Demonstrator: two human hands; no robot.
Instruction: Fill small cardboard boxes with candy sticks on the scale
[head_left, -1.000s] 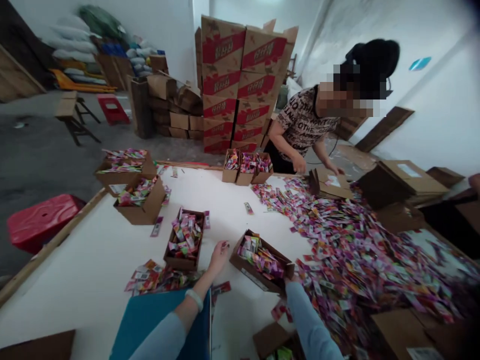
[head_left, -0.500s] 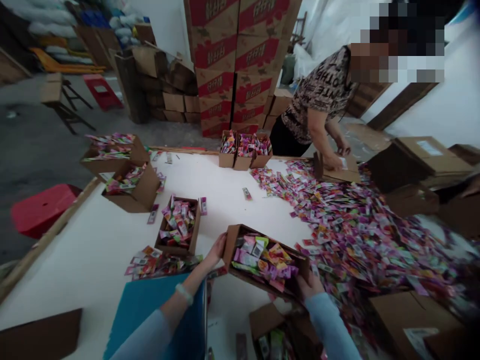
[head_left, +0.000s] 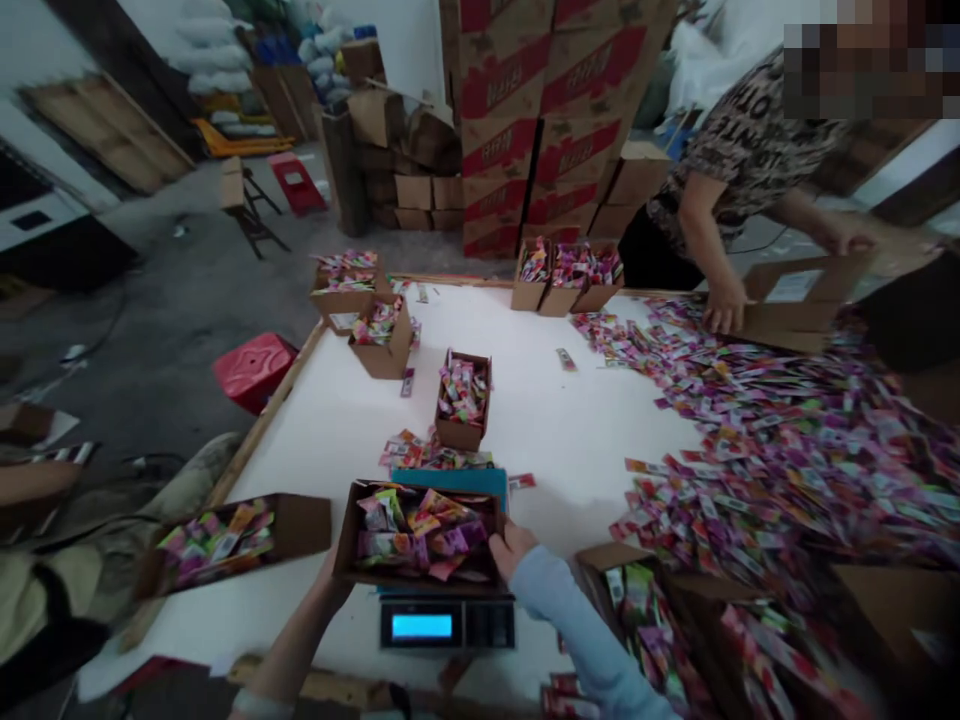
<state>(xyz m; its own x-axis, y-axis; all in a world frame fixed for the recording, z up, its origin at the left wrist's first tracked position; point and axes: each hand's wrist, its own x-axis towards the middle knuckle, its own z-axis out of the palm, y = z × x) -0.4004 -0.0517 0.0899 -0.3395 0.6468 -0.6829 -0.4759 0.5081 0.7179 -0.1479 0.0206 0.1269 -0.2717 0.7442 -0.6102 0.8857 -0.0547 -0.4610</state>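
Observation:
An open cardboard box (head_left: 347, 540) with small colourful packets (head_left: 427, 530) inside is held between my two hands. My left hand (head_left: 335, 580) grips its left end, the fingers mostly hidden. On the right end, my right hand (head_left: 514, 549) is closed around the edge. Under the box is a digital scale with a blue platform (head_left: 450, 478) and a lit display (head_left: 421, 627); whether the box rests on the platform I cannot tell. Just beyond the scale stands another filled box (head_left: 462, 434), with loose packets lying in front of it.
Loose packets (head_left: 757, 450) spread over the table's right side. Another person's hand (head_left: 726, 303) is at a box (head_left: 787, 325) there. Filled boxes stand along the far edge and far left corner. At near left lies a partly filled box (head_left: 304, 525); a red stool (head_left: 255, 370) stands beside the table.
Both hands have carried the filled box left and nearer, over the scale. My view has shifted left. The other person's box has been tilted up and its flaps show.

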